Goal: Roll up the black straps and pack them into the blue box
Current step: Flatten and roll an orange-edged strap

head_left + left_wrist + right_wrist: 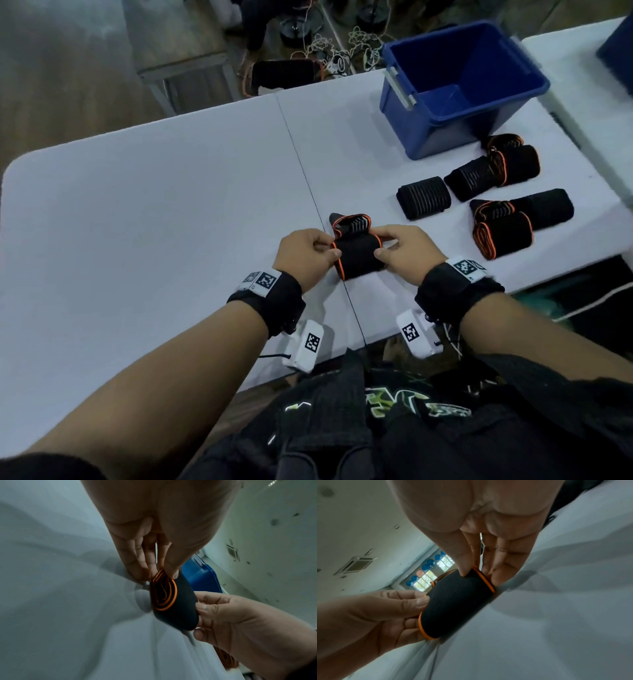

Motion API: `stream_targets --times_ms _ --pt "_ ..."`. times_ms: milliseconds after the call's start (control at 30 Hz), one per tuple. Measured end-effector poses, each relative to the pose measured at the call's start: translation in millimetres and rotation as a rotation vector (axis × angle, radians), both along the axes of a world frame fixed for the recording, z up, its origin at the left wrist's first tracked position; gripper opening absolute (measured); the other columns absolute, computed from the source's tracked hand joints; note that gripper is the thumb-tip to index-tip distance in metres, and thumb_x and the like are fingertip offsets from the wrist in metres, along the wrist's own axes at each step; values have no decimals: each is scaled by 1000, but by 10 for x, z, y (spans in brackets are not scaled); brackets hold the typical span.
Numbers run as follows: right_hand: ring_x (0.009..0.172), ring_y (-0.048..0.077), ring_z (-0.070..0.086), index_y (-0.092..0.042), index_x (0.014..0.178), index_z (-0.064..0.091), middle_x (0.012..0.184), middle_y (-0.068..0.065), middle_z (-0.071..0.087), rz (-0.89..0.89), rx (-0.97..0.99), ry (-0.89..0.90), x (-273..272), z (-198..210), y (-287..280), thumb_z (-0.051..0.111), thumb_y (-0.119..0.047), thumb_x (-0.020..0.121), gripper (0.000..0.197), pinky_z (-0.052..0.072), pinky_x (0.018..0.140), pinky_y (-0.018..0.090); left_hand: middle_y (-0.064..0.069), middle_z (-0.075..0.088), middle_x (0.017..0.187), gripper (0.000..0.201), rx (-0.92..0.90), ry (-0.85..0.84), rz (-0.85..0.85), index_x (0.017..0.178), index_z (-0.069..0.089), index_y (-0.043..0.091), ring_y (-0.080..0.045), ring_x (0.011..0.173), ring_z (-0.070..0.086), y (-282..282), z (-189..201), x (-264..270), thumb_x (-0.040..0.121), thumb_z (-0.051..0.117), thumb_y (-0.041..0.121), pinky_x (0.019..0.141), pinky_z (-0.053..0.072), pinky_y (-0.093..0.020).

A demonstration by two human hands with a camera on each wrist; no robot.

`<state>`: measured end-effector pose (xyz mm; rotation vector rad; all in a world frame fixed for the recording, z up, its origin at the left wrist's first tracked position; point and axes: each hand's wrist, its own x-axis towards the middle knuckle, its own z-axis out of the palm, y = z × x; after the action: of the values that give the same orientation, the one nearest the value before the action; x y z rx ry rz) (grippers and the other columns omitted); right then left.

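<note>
A black strap with orange edging (358,253) lies partly rolled at the table's near middle, its loose tail (349,223) pointing away from me. My left hand (308,255) pinches the roll's left end (164,595) with thumb and fingers. My right hand (402,253) pinches its right end (458,601). The roll rests on or just above the white table (171,205). The blue box (459,85) stands open and empty at the far right. Several other rolled black straps (493,171) lie in front of the box.
A seam (308,185) runs across the table under the held strap. A second white table (582,68) adjoins on the right. Cables and dark gear (308,58) lie on the floor beyond the far edge. A blue object (620,48) sits at the far right corner.
</note>
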<state>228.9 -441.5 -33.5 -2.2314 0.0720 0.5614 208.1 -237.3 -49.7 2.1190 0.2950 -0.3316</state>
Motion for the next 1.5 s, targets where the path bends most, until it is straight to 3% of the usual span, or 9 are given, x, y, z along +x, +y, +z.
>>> stream_targets --times_ms 133,267,367,700,867,1000,1167,1333,1500 --pt "77 16 64 -19 126 66 97 1 67 -135 5 36 -235 57 -379 67 -8 87 41 59 75 37 3 74 85 11 -13 10 -171 93 73 22 -16 86 72 -320 -11 43 82 77 23 88 59 -37" --pt "81 21 66 -16 106 67 87 -1 67 -352 -136 -28 -377 18 -734 70 -19 87 20 57 85 43 9 71 82 15 45 16 -321 94 72 24 -10 83 67 -720 27 134 82 77 31 84 54 -26" --pt "84 23 67 -19 100 63 86 -1 66 -457 -164 -97 -410 44 -912 69 -17 88 14 52 79 32 9 70 82 15 94 -13 -355 95 70 24 -9 84 63 -985 47 160 85 75 32 81 49 -24" --pt "92 16 64 -18 112 65 95 -2 68 -254 -60 -102 -347 161 -1463 66 -16 89 23 52 89 30 11 71 95 17 172 -70 -192 104 72 23 -6 89 63 -1450 51 118 89 70 32 82 45 -21" --pt "85 2 63 -21 115 64 97 -7 66 -128 57 -143 -317 320 -1901 64 -17 91 24 47 74 10 12 67 89 24 198 -132 0 96 67 25 0 85 61 -1389 154 116 92 65 49 71 44 -18" --pt "82 -2 61 -23 108 64 94 -11 66 -101 65 -222 -127 505 -2399 66 -15 90 20 42 70 3 12 66 87 26 208 -211 102 104 65 24 -14 86 67 -1413 333 429 92 66 46 72 46 -22" --pt "89 12 59 -18 113 66 108 0 66 -15 -114 -285 298 495 -2983 58 -2 87 32 39 75 9 8 66 96 48 185 -283 186 116 58 33 -23 93 69 -1465 627 1016 81 58 65 85 59 -51" --pt "108 24 58 -19 122 62 118 6 58 168 -311 -262 721 477 -3204 56 1 79 47 44 98 31 -4 62 118 57 226 -265 153 132 50 34 -26 105 64 -1538 906 1538 84 57 64 90 57 -51" --pt "112 24 57 -30 128 59 126 2 54 389 -477 -114 1095 442 -3101 59 -3 73 61 51 95 39 -11 57 135 53 263 -263 112 139 49 33 -33 109 64 -1576 974 1939 92 56 56 92 57 -51"
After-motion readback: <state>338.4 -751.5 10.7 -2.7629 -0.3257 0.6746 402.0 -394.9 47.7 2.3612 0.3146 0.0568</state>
